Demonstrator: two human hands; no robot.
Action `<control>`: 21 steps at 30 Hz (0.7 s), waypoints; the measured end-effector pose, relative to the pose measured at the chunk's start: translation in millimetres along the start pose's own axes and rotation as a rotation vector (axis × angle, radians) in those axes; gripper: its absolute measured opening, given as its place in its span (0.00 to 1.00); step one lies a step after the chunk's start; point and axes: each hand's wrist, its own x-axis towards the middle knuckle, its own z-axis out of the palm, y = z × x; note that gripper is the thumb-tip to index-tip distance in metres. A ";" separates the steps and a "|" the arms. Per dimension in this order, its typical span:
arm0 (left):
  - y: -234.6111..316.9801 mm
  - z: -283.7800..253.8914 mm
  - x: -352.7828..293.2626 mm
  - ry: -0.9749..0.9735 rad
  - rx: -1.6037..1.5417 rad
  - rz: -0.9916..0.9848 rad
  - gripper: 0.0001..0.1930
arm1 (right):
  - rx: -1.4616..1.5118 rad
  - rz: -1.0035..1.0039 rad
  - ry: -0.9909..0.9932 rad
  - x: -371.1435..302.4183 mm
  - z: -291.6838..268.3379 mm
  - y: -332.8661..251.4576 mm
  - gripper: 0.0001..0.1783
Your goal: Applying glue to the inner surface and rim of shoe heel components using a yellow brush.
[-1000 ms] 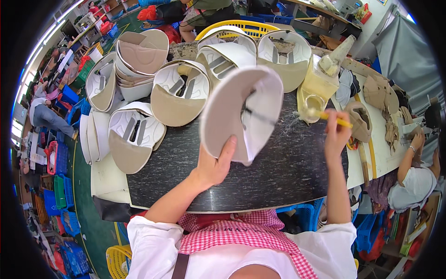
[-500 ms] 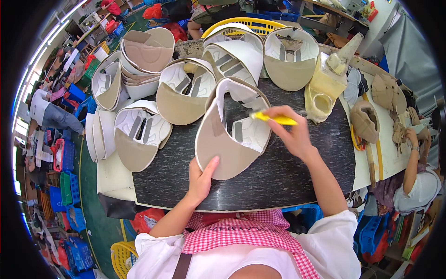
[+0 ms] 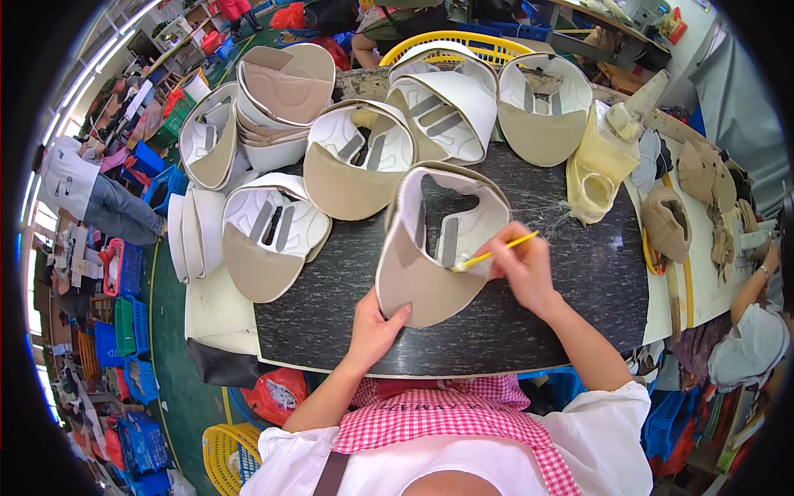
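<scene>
My left hand grips the lower left rim of a cap-shaped piece, with a smooth beige brim and a white padded inside with grey strips. My left thumb lies on the brim, while the fingers go underneath, out of sight. In my right hand is a thin yellow-handled brush. Its whitish tip meets the inner edge of the brim, on the right side. The piece is tilted above the black tabletop. Just beyond it stands a similar cap-shaped piece.
More such pieces, including a stack, line the table's far side. A glue-crusted yellowish container with a cut opening stands far right. Beige fabric caps lie on the side table. At right, another person's arm reaches toward a machine.
The brush has moved down from inside the piece's opening to the brim's inner edge. The held piece has shifted slightly right in the picture, along with the surroundings.
</scene>
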 end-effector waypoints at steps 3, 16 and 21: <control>2.6 4.6 -2.8 0.039 -0.040 0.045 0.18 | 0.317 0.043 0.189 3.3 1.2 -11.1 0.06; 8.7 17.1 4.3 0.072 -0.063 0.080 0.20 | 0.046 -0.396 0.020 -20.3 1.3 -27.0 0.09; 4.9 16.3 5.0 0.073 -0.012 0.172 0.19 | -0.084 -0.167 0.005 -20.2 -31.5 -5.4 0.02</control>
